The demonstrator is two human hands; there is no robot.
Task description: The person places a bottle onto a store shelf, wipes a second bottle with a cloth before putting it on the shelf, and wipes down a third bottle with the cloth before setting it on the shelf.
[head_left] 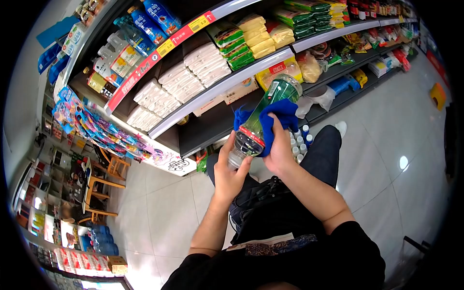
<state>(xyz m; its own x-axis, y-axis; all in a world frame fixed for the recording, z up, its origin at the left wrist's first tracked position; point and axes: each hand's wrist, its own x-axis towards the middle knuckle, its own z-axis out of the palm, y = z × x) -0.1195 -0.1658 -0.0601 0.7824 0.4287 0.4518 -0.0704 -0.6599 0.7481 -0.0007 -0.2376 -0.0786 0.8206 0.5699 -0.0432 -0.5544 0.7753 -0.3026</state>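
Note:
A clear plastic bottle with a green and red label (280, 92) is tilted in front of the lower shelf, its far end up and to the right. My left hand (230, 171) grips its near, clear end, fingers and thumb on opposite sides. Pressed against the bottle's right side is a bunched blue cloth (276, 121), which my right hand (279, 153) holds closed. Part of the cloth also shows on the bottle's left. The cloth and fingers hide the middle of the bottle.
Shelving holds white tissue packs (169, 79), green and yellow bags (253, 36) and drink bottles (123, 55). Several small bottles with blue or white caps (300, 142) stand on the floor by my knees. Hanging packets (92, 121) cover the shelf end; wooden chairs (104, 183) stand left.

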